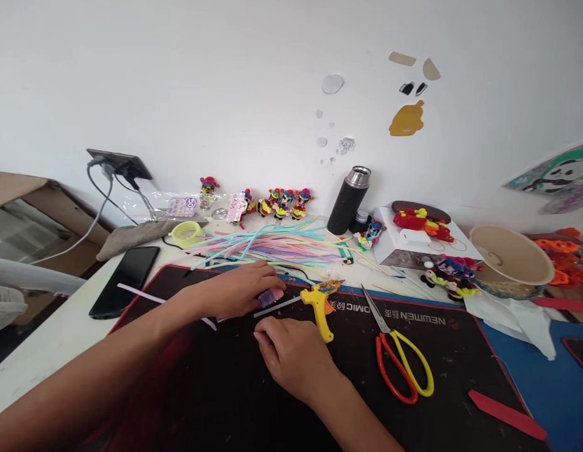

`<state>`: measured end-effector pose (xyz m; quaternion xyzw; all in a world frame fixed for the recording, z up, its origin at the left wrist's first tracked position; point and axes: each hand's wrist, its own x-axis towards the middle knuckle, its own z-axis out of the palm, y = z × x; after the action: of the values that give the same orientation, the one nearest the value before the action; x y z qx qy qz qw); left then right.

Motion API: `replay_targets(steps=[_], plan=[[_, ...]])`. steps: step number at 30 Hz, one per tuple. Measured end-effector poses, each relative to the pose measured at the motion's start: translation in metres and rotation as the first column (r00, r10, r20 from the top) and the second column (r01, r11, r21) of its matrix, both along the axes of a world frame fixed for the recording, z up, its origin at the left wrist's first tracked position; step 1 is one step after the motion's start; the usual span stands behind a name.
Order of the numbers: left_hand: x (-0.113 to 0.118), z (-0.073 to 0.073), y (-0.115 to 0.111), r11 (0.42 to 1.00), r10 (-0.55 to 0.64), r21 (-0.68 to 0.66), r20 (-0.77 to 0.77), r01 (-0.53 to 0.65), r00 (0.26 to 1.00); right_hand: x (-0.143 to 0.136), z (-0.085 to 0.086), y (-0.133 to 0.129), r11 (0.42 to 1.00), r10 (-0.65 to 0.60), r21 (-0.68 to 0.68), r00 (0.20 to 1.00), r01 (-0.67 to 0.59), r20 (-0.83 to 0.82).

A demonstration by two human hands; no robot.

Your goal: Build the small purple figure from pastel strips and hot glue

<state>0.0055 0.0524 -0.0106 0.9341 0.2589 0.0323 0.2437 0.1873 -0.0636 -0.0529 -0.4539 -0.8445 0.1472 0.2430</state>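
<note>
My left hand (pixel 244 287) is closed around a small purple and pink fuzzy piece (pixel 271 296), which pokes out at its fingertips. Just below and to the right, my right hand (pixel 291 351) rests over the black mat (pixel 216 402) with its fingers curled; whatever they hold, if anything, is hidden. A yellow glue gun (pixel 322 307) with a grey glue stick lies right beside the hands. Under my left wrist passes a pale lilac strip (pixel 140 292). Scissors (pixel 401 364) with one red and one yellow handle lie open farther right.
Behind the mat lies a pile of pastel pipe cleaners (pixel 272 245). Small colourful dolls (pixel 286 204) and a black flask (pixel 348 201) stand by the wall. A phone (pixel 125 282) lies left, a beige bowl (pixel 512 254) right, and a red strip (pixel 508 415) at lower right.
</note>
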Motion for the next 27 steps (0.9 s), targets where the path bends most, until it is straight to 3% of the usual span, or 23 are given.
replay_targets(steps=[8,16,24,27], plan=[[-0.008,-0.006,-0.002,0.978,0.204,-0.057,0.034,-0.202,0.978,0.001,0.0,0.001,1.0,0.011,-0.018,1.0,-0.01,0.015],[-0.012,-0.009,-0.01,0.962,0.263,-0.091,0.073,-0.256,0.962,0.001,0.002,0.001,1.0,0.015,-0.026,1.0,-0.015,0.024],[-0.01,-0.011,-0.015,0.905,0.37,-0.279,0.141,-0.322,0.918,0.001,0.001,0.0,0.999,0.02,-0.028,0.999,-0.02,0.033],[-0.008,-0.007,-0.016,0.893,0.396,-0.291,0.145,-0.344,0.907,0.001,0.002,0.0,0.999,0.02,-0.029,0.999,-0.019,0.026]])
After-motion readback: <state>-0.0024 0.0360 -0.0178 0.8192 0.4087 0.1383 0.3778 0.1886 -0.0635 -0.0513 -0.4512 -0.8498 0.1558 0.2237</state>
